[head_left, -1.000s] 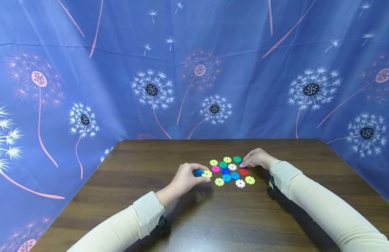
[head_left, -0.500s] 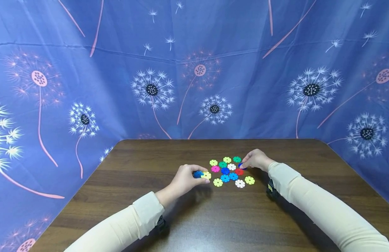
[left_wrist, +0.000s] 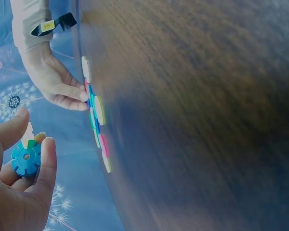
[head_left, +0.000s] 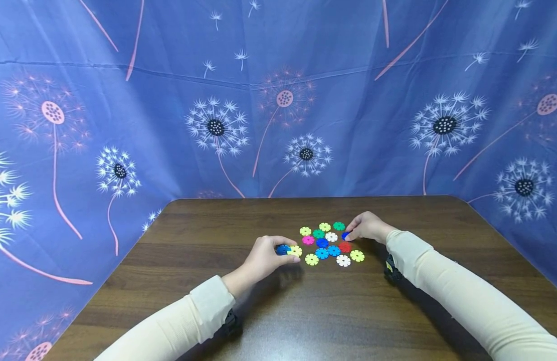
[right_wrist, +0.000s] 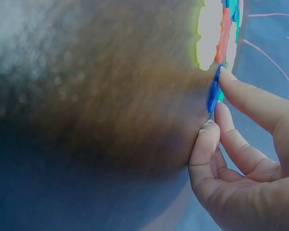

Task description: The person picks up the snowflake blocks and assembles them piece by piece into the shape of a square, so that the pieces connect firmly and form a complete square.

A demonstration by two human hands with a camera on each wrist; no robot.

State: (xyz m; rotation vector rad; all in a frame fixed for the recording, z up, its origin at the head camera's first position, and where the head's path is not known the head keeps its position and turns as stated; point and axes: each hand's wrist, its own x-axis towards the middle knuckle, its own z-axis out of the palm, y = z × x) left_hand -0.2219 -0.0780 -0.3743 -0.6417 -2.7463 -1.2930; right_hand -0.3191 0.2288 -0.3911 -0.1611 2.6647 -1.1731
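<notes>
In the head view my left hand [head_left: 267, 253] holds a joined pair of notched plastic discs between thumb and fingers. One is a blue disc [head_left: 283, 249], the other a yellow disc [head_left: 295, 250], raised over the table. The left wrist view shows that blue disc [left_wrist: 26, 160] facing the camera, with pale, green and orange edges behind it. My right hand [head_left: 368, 227] pinches a dark blue disc [right_wrist: 215, 91] at the tabletop, its thumb and fingertips on the disc's edge. Right beside it lies a red disc [head_left: 345, 246].
Several loose notched discs lie flat between my hands, among them a pink disc [head_left: 308, 240], a white disc [head_left: 343, 260] and a yellow-green disc [head_left: 357, 255]. The brown wooden table [head_left: 206, 220] ends at a blue dandelion-print cloth [head_left: 260, 140] behind.
The red disc and the light blue discs beside it have shifted slightly left. My right hand has moved a little with the dark blue disc. My left hand stays nearly still.
</notes>
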